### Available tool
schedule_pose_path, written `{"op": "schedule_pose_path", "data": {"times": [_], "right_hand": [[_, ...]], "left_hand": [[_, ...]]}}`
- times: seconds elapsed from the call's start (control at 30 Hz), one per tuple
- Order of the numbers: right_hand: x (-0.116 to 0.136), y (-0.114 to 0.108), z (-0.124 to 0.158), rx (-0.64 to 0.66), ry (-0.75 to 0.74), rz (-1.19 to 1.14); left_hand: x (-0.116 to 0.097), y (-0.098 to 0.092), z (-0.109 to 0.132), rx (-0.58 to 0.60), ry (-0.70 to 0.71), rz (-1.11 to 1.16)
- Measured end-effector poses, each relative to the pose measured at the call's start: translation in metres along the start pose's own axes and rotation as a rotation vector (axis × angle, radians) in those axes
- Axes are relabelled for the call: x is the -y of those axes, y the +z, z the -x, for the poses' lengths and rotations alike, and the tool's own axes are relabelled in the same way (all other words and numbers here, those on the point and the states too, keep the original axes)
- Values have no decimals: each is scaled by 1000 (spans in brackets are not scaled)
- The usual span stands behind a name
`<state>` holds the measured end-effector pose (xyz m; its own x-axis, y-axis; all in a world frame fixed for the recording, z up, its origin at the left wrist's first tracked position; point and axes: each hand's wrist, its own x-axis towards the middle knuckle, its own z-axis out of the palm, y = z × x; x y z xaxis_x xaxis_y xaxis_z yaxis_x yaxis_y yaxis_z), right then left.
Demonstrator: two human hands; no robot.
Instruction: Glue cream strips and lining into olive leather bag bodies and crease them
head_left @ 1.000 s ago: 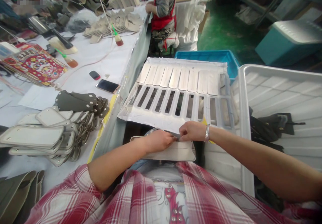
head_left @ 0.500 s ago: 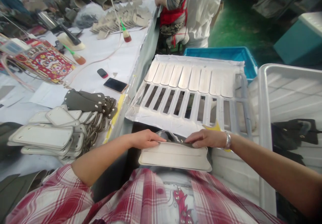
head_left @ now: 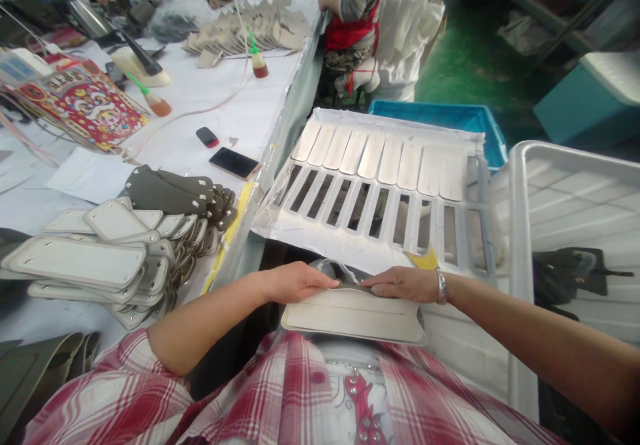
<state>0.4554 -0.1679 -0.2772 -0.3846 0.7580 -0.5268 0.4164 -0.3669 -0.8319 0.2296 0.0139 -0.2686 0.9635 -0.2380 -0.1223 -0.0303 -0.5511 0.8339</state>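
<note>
In front of my body is a wide cream panel (head_left: 353,315) with rounded corners and a grey top edge. My left hand (head_left: 300,283) grips that edge toward its left part, thumb on top. My right hand (head_left: 405,284), with a silvery bracelet at the wrist, is closed on the same edge further right. Both hands' undersides are hidden. Just behind the edge, between the hands, a loop of clear cord or plastic shows beside something dark. Beyond my hands is a slotted white rack (head_left: 340,235), its back row covered with narrow cream strips (head_left: 377,155).
On the left table lie stacked pale pieces (head_left: 85,262), grey pieces (head_left: 165,192), a phone (head_left: 233,162) and a red patterned box (head_left: 95,105). Glue bottles (head_left: 259,65) stand further back. A white bin (head_left: 517,245) is at right, a blue crate (head_left: 440,108) behind the rack. Another person (head_left: 355,18) works beyond.
My right hand has slid left along the panel's edge, closer to my left hand. The view has shifted slightly; the panel stays held by both hands.
</note>
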Motion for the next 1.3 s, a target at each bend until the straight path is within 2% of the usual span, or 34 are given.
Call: {"op": "schedule_pose_path", "data": {"times": [0.2, 0.43, 0.5, 0.67, 0.73, 0.9, 1.03, 1.2, 1.3], "right_hand": [[23, 8, -21, -14, -54, 59], [39, 17, -54, -26, -59, 95], [41, 17, -58, -36, -38, 98], [44, 14, -60, -12, -51, 12], [44, 13, -60, -4, -54, 12], [52, 16, -70, -20, -61, 5], [62, 23, -87, -43, -106, 63], [75, 31, -113, -105, -114, 211], [74, 30, -110, -105, -115, 248]], "left_hand": [[0, 2, 1, 5, -4, -80], [-1, 0, 6, 85, -70, -155], [2, -4, 16, 44, -69, -133], [22, -7, 51, -198, -93, 71], [28, -5, 58, -254, -94, 126], [29, 2, 58, -285, -63, 129], [24, 1, 60, -293, -50, 63], [17, 0, 64, -291, -129, -83], [11, 2, 60, -274, -162, -163]]}}
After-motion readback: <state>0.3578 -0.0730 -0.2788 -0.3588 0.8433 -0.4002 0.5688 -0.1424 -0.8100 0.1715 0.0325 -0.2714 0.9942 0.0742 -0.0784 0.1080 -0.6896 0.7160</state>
